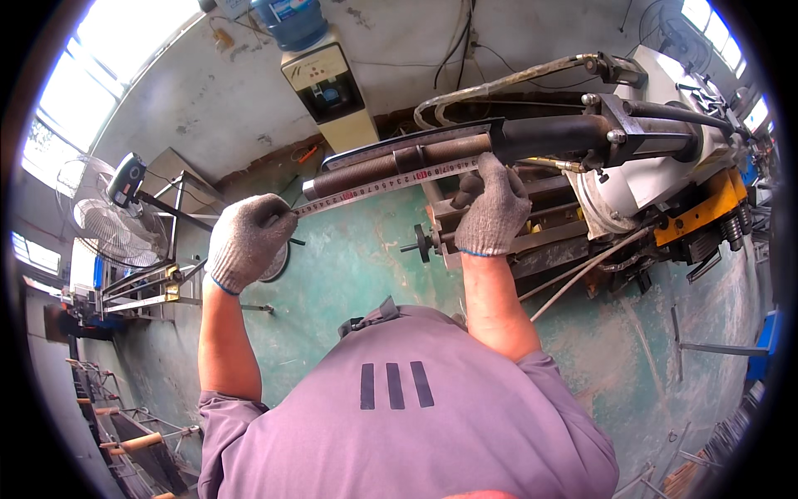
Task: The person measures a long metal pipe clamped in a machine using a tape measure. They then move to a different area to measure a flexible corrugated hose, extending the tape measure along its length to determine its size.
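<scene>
Tape measure (386, 185) — straight, slanting up rightward

The measuring tape (378, 186) runs out in a taut, straight strip, pale with black and red markings, and from here I see it slanting gently upward from left to right. It lies close along the near side of a long brown shaft (357, 176), nearly parallel to it; whether the two touch, I can't tell. The shaft is finely ridged along its left stretch, bright at its left tip, girdled by a dark collar (409, 158) partway, and smoother, rusty brown farther right.
</scene>
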`<state>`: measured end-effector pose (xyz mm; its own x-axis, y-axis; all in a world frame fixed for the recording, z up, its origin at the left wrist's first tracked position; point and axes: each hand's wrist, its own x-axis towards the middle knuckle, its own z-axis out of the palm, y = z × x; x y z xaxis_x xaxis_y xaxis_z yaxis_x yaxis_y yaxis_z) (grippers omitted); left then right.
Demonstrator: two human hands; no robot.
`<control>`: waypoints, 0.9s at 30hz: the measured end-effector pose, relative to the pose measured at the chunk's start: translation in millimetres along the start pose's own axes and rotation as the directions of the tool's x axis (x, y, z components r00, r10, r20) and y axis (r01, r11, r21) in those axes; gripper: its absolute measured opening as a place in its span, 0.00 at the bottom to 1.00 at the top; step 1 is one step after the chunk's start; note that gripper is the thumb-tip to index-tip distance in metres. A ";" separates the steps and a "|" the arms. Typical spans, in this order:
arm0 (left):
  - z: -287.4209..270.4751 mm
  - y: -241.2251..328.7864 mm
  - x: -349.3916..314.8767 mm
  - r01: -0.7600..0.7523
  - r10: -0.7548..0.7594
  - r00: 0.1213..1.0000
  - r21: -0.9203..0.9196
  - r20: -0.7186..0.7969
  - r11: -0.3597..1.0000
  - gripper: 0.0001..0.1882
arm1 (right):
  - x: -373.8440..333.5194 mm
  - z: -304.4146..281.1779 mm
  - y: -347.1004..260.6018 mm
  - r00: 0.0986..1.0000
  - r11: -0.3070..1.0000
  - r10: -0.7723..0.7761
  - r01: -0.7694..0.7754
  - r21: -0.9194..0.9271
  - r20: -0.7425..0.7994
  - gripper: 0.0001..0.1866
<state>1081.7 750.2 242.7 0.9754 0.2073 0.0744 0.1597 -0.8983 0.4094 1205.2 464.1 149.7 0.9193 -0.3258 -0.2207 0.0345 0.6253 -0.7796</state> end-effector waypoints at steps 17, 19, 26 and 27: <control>11.9 -7.0 -1.6 -0.010 0.010 1.000 -0.003 0.016 1.000 0.12 | 2.1 -7.3 9.8 1.000 1.000 0.014 -0.015 0.016 0.017 0.13; 11.0 -5.0 -1.5 -0.015 0.015 1.000 0.003 0.017 1.000 0.12 | 2.1 -7.1 10.3 1.000 1.000 0.015 -0.015 0.019 0.014 0.13; 21.8 -11.2 -1.1 0.002 -0.001 1.000 -0.035 0.017 0.999 0.12 | -0.8 -13.7 14.6 1.000 0.999 0.001 -0.001 0.039 0.012 0.14; 28.7 -15.2 -1.3 0.013 -0.012 1.000 -0.044 0.024 0.999 0.11 | -1.8 -17.2 17.2 1.000 0.999 0.005 -0.005 0.046 0.006 0.14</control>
<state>1082.4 752.5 210.2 0.9768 0.2089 0.0475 0.1657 -0.8774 0.4501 1197.4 463.2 126.6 0.9217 -0.3189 -0.2210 0.0478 0.6586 -0.7510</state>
